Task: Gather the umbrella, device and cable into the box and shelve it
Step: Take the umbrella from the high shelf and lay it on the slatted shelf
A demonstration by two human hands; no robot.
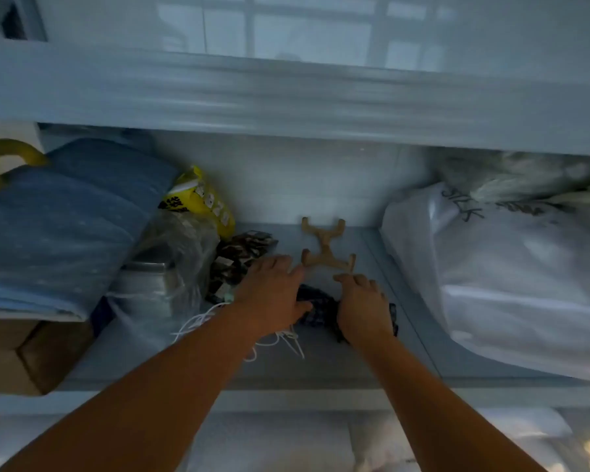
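Observation:
A dark patterned folded umbrella [321, 313] lies on the grey shelf [321, 366], between my two hands. My left hand [273, 294] reaches over its left end with straight fingers, and the thumb touches the fabric. My right hand [363, 306] lies on top of the umbrella with its fingers stretched forward; dark fabric shows on both sides of it. A white cable [281, 340] lies tangled on the shelf under my left wrist. A cardboard box [17, 359] sits at the left edge, under a blue blanket. The image is blurred.
A wooden stand [326, 248] lies just beyond my fingers. To the left are small dark packets [239, 257], a metal tin in clear plastic [160, 274], a yellow bag [198, 199] and a folded blue blanket [58, 226]. A large white bag [511, 274] fills the right. Another shelf board [286, 97] hangs overhead.

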